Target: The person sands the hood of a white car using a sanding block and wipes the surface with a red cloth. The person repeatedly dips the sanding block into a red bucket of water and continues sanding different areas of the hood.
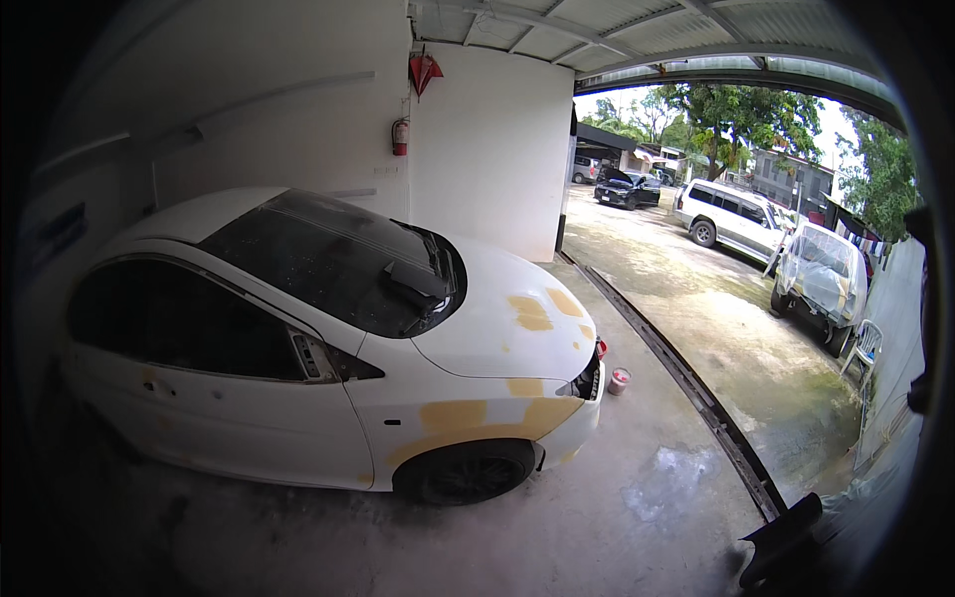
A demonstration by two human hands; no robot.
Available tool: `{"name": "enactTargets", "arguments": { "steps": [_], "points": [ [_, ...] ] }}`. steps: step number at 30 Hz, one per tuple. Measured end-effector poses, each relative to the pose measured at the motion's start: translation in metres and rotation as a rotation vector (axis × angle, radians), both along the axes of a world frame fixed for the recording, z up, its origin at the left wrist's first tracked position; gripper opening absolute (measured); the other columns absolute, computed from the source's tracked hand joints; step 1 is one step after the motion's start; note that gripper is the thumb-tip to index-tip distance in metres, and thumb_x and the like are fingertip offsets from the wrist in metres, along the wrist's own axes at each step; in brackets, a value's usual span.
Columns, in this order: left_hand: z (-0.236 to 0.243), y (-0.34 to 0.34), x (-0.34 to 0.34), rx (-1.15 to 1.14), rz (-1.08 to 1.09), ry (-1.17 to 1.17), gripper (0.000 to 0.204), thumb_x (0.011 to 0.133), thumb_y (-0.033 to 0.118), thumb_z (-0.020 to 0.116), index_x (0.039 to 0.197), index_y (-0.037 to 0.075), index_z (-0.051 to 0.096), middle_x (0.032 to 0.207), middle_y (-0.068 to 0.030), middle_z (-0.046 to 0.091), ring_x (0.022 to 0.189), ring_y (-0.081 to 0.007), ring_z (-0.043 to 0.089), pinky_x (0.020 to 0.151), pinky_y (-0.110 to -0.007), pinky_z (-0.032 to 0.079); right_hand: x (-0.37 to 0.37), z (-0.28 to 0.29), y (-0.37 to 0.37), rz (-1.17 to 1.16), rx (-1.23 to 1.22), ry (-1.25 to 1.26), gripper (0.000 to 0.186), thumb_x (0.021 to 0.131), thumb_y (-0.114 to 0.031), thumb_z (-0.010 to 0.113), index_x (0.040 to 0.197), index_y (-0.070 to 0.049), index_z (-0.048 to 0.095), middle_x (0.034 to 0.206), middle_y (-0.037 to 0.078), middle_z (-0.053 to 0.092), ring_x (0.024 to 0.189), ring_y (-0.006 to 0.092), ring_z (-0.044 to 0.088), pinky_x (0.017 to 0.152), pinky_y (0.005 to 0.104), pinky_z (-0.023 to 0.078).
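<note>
Neither of my hands shows in the head view. A white car point(269, 408) stands ahead and to the left, its nose toward the right. Yellowish filler patches point(453, 415) mark its front fender, and more sit on the hood point(487, 298) and around the wheel arch. Its headlight is out, leaving a dark opening, and the side mirror is off. On the windshield's lower edge lies a dark flat piece point(416, 282), too dim to name. A small bucket with something reddish in it point(620, 381) rests on the floor by the front bumper.
A metal floor track point(686, 383) runs along the garage opening. Dark sheet-like material point(786, 542) lies at lower right. Outside are a plastic-covered vehicle point(818, 269), a white chair point(863, 345), a white SUV point(731, 212) and a dark car point(627, 189). A fire extinguisher point(400, 137) hangs on the wall.
</note>
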State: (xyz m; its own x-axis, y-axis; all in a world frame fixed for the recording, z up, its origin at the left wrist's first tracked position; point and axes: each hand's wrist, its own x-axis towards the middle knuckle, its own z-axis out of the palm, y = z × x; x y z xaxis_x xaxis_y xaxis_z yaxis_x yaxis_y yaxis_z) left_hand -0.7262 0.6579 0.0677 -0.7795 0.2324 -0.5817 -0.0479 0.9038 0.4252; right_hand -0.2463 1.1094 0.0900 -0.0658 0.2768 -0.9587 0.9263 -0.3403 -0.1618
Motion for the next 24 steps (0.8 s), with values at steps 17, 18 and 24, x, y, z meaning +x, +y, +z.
{"name": "enactTargets", "arguments": {
  "steps": [17,18,24],
  "points": [
    [0.272,0.407,-0.632,0.787,0.608,0.86,0.046,0.103,0.019,0.063,0.142,0.003,0.048,0.113,-0.0073,0.069,0.082,-0.0152,0.07,0.072,-0.032,0.057,-0.505,0.032,0.453,0.169,0.051,0.295,0.055,0.097,-0.043,0.068,0.143,-0.016,0.055,0.112,0.007,0.068,0.092,0.0229,0.072,0.061,0.0381,0.053],
    [0.289,0.398,-0.668,0.875,0.751,0.765,0.047,0.104,0.02,0.062,0.144,0.003,0.046,0.115,-0.0072,0.069,0.085,-0.0149,0.07,0.072,-0.031,0.056,-0.543,0.04,0.478,0.185,0.091,0.386,0.055,0.097,-0.043,0.068,0.143,-0.016,0.055,0.112,0.007,0.068,0.092,0.0229,0.072,0.061,0.038,0.053],
    [0.338,0.344,-0.835,0.719,1.07,0.648,0.063,0.106,0.034,0.057,0.152,-0.004,0.038,0.147,-0.0248,0.057,0.135,-0.0382,0.057,0.11,-0.044,0.046,-0.727,0.077,0.568,0.108,0.432,0.875,0.046,0.103,-0.031,0.063,0.143,-0.01,0.054,0.116,0.01,0.07,0.094,0.0193,0.071,0.068,0.0292,0.053]
  ]
}}
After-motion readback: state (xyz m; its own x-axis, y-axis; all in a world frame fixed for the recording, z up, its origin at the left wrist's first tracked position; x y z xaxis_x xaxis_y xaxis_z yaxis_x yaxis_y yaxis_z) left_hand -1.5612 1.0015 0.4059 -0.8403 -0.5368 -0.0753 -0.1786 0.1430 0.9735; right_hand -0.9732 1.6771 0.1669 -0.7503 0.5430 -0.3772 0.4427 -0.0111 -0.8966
